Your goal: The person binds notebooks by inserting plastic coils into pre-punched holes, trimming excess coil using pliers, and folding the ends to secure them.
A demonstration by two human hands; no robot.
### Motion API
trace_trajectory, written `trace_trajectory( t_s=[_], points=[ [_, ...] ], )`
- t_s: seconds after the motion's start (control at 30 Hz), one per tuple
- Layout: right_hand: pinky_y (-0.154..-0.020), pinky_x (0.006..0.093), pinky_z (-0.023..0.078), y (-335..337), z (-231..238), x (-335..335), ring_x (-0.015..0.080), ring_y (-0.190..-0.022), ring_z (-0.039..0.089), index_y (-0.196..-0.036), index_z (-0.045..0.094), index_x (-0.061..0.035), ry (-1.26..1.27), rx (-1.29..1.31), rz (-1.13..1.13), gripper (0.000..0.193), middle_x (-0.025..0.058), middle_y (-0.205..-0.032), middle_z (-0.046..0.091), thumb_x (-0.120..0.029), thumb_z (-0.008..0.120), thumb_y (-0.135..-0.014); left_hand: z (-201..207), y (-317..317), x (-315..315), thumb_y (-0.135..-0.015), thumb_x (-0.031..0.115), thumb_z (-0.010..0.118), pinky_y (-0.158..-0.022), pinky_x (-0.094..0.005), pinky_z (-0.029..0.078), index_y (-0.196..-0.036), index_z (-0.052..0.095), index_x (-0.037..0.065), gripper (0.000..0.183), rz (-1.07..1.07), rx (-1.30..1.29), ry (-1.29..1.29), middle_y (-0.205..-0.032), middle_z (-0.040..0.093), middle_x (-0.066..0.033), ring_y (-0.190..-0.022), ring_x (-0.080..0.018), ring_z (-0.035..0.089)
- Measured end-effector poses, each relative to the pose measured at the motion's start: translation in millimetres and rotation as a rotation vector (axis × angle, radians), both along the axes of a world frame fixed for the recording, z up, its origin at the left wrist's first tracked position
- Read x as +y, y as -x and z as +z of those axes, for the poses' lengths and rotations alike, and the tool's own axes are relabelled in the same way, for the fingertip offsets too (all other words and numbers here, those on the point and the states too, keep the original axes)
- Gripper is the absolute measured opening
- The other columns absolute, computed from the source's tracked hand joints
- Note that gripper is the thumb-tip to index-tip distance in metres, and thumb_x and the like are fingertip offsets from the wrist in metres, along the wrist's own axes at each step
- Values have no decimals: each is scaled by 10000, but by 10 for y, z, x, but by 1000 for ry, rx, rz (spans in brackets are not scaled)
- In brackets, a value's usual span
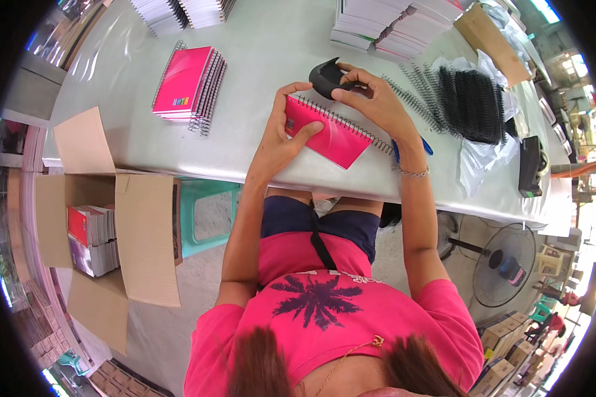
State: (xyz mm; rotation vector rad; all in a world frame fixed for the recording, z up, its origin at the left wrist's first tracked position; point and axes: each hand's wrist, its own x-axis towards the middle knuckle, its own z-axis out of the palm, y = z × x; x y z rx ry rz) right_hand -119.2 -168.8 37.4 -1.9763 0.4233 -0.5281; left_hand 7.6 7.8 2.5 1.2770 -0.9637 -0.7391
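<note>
My left hand grips a pink spiral notebook by its left end, with the thumb across the cover. The notebook lies tilted near the table's front edge. Its dark wire coil runs along the far edge and sticks out past the right corner. My right hand is closed around a curved black plastic object, just beyond the coil; its kind is not clear. A blue-handled tool lies partly hidden under my right wrist.
Pink spiral notebooks are stacked at left. Paper stacks stand at the back. Many black coils lie at right on plastic, near a black tape dispenser. An open carton holding booklets stands lower left, beside a green stool.
</note>
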Motion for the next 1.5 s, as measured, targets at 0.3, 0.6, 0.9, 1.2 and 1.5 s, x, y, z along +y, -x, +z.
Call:
trace_trajectory(
  t_s=[0.3,0.6,0.9,1.2,1.5],
  points=[
    [-872,258,462,88,195,34,94,-956,561,-1005,665,-11,-417,152,259,334,43,-1050,640,-336,692,-933,-29,17,-10,-847,66,734,-1039,-310,406,-1512,289,104,801,-20,83,94,-1284,506,-81,-1156,-178,532],
    [-759,252,451,56,145,68,92,-821,559,-985,660,-12,-265,136,206,381,24,-892,644,-375,724,-892,-7,55,-20,-867,33,692,-1094,-330,344,-1528,263,103,791,-54,63,116,-1310,466,-93,-1230,-196,466],
    [-904,337,457,121,-8,-65,290,-1027,591,-1132,627,-30,224,98,-175,461,143,-1107,654,-373,740,-846,8,64,-17,-930,122,636,-986,-263,353,-1442,345,95,589,51,-19,85,-1171,434,-44,-1048,-137,464],
    [-1061,531,306,1018,-196,560,401,-1281,393,-1360,520,-123,626,502,-605,559,213,-1366,453,-321,693,-867,41,160,51,-1030,272,523,-918,-239,361,-1214,473,35,304,228,26,32,-1091,473,-47,-970,-126,436],
    [-1001,441,399,991,-80,913,359,-1122,508,-1306,572,-99,437,-11,-670,525,183,-1185,522,-67,706,-799,55,173,83,-962,213,647,-771,-238,422,-1084,600,9,242,307,-131,-22,-934,595,-51,-797,-121,479]
  ],
)
